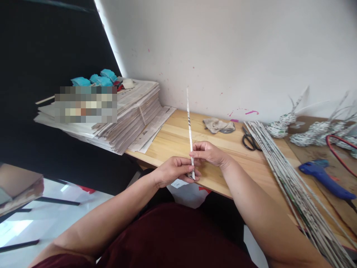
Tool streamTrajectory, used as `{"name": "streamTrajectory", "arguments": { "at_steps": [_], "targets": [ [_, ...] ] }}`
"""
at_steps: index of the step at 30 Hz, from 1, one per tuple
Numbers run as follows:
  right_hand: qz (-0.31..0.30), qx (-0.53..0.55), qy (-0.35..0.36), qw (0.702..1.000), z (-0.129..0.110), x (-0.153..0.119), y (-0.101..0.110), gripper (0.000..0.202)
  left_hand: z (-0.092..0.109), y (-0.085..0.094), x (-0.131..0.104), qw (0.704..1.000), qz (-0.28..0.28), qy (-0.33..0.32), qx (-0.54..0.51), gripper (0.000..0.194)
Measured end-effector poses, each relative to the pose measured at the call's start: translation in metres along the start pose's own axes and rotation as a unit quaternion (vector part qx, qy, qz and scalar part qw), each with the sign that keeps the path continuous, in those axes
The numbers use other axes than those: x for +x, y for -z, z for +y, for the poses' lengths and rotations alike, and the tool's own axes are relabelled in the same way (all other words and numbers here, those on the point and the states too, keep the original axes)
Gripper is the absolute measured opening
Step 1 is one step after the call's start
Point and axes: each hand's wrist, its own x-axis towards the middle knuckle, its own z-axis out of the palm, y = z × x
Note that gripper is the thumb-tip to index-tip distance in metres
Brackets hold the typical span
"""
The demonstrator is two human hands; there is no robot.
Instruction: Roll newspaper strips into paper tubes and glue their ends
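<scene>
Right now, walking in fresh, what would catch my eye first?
Probably the slim paper stick held up by the left hand and right hand, at the near edge of the table. Next, the newspaper stack at left and the blue tool on the cardboard at right.

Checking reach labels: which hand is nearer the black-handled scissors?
Right. The right hand pinches the rolled-paper tube, left of the black-handled scissors and apart from them. The left hand holds the tube's lower end, farther left.

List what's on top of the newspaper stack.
Blue crumpled items, a pale stick, something red and black and a white object; pixelation covers the rest.
</scene>
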Motion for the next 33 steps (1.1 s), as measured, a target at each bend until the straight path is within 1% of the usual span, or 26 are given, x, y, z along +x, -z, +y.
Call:
{"name": "streamTrajectory", "arguments": {
  "at_steps": [2,4,7,10,14,16,18,20,23,25,29,33],
  "targets": [
    [0.019,-0.006,0.009,1.0,0.001,0.001,-0.001,0.032,-0.001,0.0,0.001,1.0,0.014,0.006,0.004,0.041],
    [0.025,-0.001,0.013,1.0,0.001,0.002,-0.001,0.033,-0.001,0.0,0.002,1.0,0.029,0.012,0.004,0.042],
    [0.015,0.013,0.006,1.0,0.001,0.002,-0.001,0.034,0.0,-0.002,0.002,0.999,0.044,0.006,0.008,0.048],
    [0.002,0.013,0.002,1.0,0.001,0.001,0.0,0.035,0.001,-0.006,0.001,0.998,0.06,-0.004,0.035,0.055],
    [0.003,0.006,-0.003,1.0,0.0,0.0,0.003,0.036,0.001,-0.011,-0.003,0.991,0.088,-0.032,0.095,0.056],
    [0.01,0.005,-0.001,1.0,0.0,-0.001,0.005,0.035,0.001,-0.011,-0.004,0.985,0.108,-0.047,0.123,0.063],
    [0.007,-0.004,0.002,1.0,-0.001,-0.001,0.005,0.034,0.002,-0.01,-0.004,0.98,0.123,-0.057,0.143,0.076],
    [-0.007,-0.02,0.002,1.0,-0.001,-0.001,0.004,0.033,0.004,-0.008,-0.004,0.978,0.127,-0.062,0.155,0.085],
    [-0.031,-0.044,0.004,0.999,-0.001,0.0,0.003,0.033,0.007,-0.006,0.0,0.976,0.128,-0.066,0.162,0.088],
    [-0.033,-0.053,0.009,0.998,0.0,0.002,0.003,0.033,0.008,-0.004,0.003,0.975,0.133,-0.07,0.166,0.089],
    [-0.011,-0.048,0.015,0.999,0.004,0.003,0.003,0.029,0.01,0.001,0.012,0.97,0.145,-0.07,0.184,0.088],
    [0.034,-0.041,0.017,0.998,0.004,0.002,0.004,0.028,0.016,0.007,0.016,0.975,0.118,-0.042,0.185,0.086]
  ]
}}
